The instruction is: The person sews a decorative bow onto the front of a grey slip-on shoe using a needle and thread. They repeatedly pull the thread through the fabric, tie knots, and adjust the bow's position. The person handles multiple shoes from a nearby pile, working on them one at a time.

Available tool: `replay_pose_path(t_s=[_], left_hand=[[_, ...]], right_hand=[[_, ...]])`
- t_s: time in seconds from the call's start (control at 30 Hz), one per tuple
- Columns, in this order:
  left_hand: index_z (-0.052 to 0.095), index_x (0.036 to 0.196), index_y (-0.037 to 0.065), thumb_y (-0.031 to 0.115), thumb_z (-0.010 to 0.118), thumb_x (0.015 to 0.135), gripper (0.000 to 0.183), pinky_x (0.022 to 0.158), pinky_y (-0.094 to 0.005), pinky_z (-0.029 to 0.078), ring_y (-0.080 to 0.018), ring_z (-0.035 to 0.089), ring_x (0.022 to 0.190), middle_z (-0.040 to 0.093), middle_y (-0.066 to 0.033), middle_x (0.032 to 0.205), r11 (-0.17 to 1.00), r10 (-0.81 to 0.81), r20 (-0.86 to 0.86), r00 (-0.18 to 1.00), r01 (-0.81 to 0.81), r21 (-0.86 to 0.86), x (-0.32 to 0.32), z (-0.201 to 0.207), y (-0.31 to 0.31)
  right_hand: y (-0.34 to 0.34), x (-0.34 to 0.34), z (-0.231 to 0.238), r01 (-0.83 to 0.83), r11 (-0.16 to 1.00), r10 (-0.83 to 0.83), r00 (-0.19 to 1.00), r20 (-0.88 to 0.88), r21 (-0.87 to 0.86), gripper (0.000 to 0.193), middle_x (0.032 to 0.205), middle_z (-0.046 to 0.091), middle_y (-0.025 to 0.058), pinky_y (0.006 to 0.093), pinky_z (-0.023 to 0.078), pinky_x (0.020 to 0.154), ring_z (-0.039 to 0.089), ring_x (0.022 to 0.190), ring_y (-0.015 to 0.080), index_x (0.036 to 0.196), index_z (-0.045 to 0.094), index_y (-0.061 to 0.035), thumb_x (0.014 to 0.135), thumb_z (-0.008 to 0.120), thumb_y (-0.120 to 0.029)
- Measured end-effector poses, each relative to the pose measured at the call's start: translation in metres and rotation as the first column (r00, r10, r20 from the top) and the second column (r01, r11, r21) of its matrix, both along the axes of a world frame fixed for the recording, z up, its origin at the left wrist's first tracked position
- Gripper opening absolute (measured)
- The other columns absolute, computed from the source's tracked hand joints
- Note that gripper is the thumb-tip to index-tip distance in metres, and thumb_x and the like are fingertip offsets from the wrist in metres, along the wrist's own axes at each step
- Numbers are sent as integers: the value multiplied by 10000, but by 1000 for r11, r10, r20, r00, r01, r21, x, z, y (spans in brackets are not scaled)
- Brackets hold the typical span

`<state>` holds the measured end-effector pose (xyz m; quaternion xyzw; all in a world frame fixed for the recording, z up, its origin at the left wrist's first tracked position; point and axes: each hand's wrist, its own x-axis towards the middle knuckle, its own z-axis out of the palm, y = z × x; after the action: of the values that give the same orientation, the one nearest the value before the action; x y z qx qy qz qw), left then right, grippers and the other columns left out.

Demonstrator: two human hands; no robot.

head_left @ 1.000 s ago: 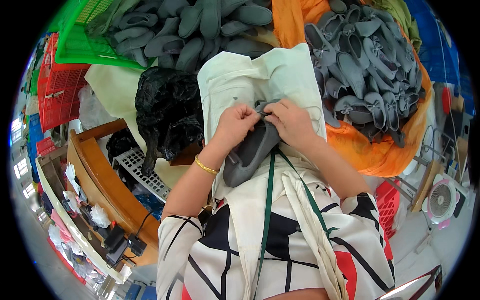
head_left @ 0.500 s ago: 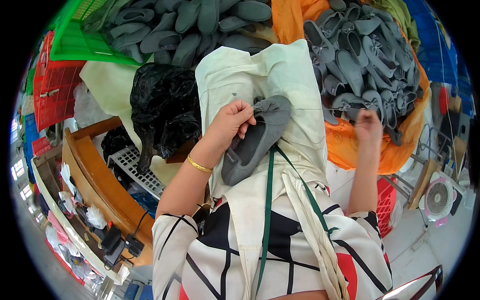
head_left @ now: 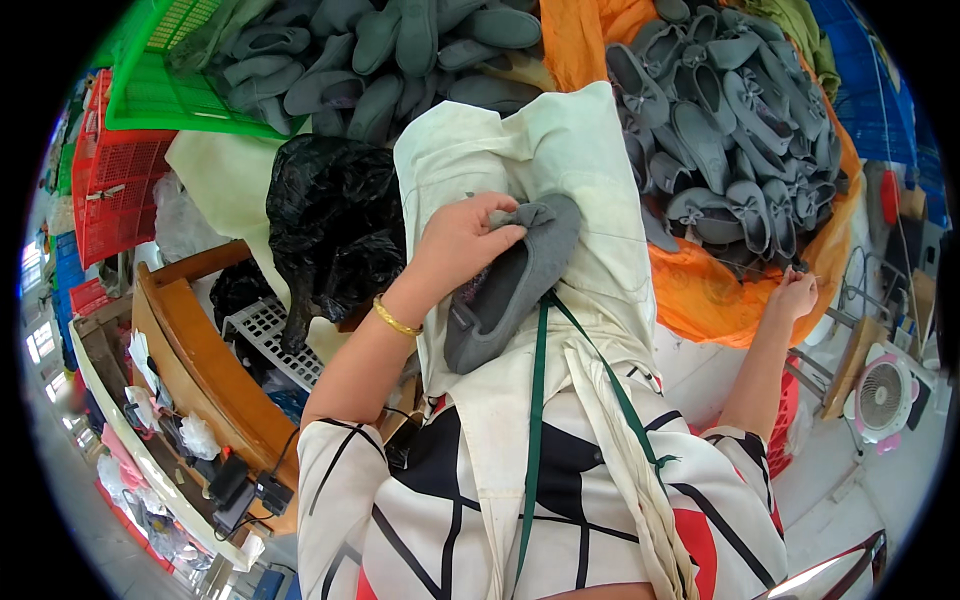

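Head view: left hand is closed on the toe of the grey slipper, long axis running toe-up to heel-down on the cream apron; right hand, pinched, grip contents unclear, lies well apart.

Floor: pale tiles lay at lower right.
Furniture: a wooden bench curved along the left.
Crates: a red one stood at left, a green one above it.
Fan: a small white one sat on the floor.
Light: daylight.
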<state>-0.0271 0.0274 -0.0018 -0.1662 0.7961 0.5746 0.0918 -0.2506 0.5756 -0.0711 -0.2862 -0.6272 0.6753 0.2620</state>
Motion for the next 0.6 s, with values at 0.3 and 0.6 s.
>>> replay_pose_path(t_s=[0.3, 0.6], left_hand=[[725, 887, 28, 147, 756, 763, 174, 720, -339, 498, -257, 623, 780, 669, -87, 833, 928, -155, -55, 986, 127, -349, -15, 1, 8], [712, 825, 21, 127, 755, 735, 146, 828, -365, 496, -301, 577, 1037, 630, -107, 1087, 897, -164, -276, 947, 27, -442, -10, -9, 14]], right_hand=[[0, 9, 17, -16, 999, 16, 1000, 16, 39, 152, 681, 488, 24, 326, 558, 736, 511, 624, 132, 850, 513, -17, 967, 528, -113], [117, 20, 79, 86, 512, -273, 960, 67, 855, 266, 786, 647, 94, 312, 523, 726, 628, 719, 199, 963, 627, 13, 951, 569, -246]])
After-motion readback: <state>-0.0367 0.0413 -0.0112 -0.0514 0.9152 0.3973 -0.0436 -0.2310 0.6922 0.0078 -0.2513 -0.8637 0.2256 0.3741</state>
